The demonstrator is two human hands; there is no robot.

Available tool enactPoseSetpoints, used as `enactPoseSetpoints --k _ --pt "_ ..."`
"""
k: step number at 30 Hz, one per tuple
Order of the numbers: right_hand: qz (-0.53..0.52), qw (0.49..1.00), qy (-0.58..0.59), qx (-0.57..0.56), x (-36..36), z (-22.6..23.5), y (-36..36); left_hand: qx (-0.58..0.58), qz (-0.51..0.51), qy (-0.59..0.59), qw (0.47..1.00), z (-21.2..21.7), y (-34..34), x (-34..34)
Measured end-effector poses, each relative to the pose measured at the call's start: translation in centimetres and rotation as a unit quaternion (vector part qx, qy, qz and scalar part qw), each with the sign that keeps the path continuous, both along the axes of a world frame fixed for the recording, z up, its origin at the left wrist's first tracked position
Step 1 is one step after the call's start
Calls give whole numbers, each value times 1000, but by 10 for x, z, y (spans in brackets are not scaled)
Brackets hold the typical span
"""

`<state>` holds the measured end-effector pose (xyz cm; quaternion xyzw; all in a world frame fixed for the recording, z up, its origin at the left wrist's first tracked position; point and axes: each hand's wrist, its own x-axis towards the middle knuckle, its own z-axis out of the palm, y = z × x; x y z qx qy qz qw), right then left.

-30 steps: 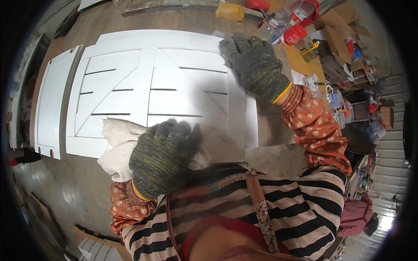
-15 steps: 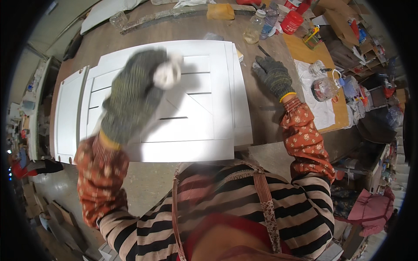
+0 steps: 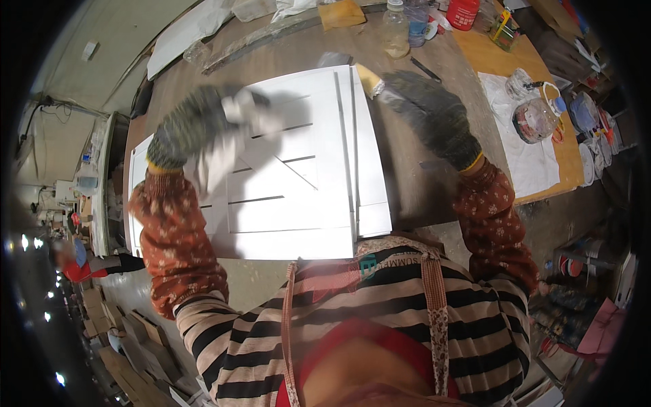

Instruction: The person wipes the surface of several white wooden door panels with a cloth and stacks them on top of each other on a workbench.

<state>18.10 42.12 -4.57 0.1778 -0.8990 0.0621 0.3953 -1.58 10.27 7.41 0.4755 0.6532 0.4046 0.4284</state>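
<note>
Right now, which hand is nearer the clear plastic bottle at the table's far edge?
Right. The right hand is just below the clear plastic bottle; the left hand is far left, over the white panel.

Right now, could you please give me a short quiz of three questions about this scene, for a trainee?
1. True or false: the left hand holds a white cloth over the white slotted panel.
2. What is the right hand nearest to? A) a red container B) the right edge of the panel C) a clear plastic bag
3. Fill in: both hands wear knitted ____.

Key:
1. True
2. B
3. gloves
</note>
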Motion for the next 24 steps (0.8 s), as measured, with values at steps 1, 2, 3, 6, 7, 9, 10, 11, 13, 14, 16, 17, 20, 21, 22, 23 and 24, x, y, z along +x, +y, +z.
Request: enactPoseSetpoints --k 1,2,3,6,7,9,10,11,13,14,16,17,20,21,22,23,24 --pt "37 999 8 13 -10 15 -14 30 88 14 996 -8 -1 -7" --pt "69 997 16 30 -19 27 -25 64 172 27 983 -16 0 -14" --pt "87 995 -42 22 -26 34 -33 141 218 -2 966 -34 3 -7" --pt "79 957 -273 51 -49 55 -55 24 234 343 909 -55 33 13" --pt "81 959 -263 63 -65 53 -58 22 104 588 802 -43 35 17" --pt "92 960 -248 89 -88 44 -63 5 98 582 807 -37 36 19" --pt "78 956 -261 111 -86 46 -64 -4 95 578 810 -39 35 20" --pt "71 951 -271 129 -84 51 -68 7 85 602 794 -42 34 16" --pt "61 942 -292 155 -67 54 -86 21 59 648 759 -50 30 9" --pt "149 944 -262 135 -55 48 -91 17 81 632 770 -53 24 10" --pt "207 961 -167 71 -23 53 -98 28 106 595 796 -60 29 5" --pt "206 965 -149 63 -22 50 -99 33 111 598 793 -61 29 6" --pt "157 974 -153 62 -47 46 -90 48 102 612 783 -57 31 10" --pt "98 979 -135 120 -63 43 -82 40 111 606 787 -60 33 6" --pt "73 978 -159 113 -68 41 -81 31 120 600 790 -66 35 1" --pt "54 976 -182 105 -73 42 -82 19 135 595 792 -67 35 -1" --pt "74 971 -196 119 -70 44 -82 43 111 615 779 -66 34 -1"
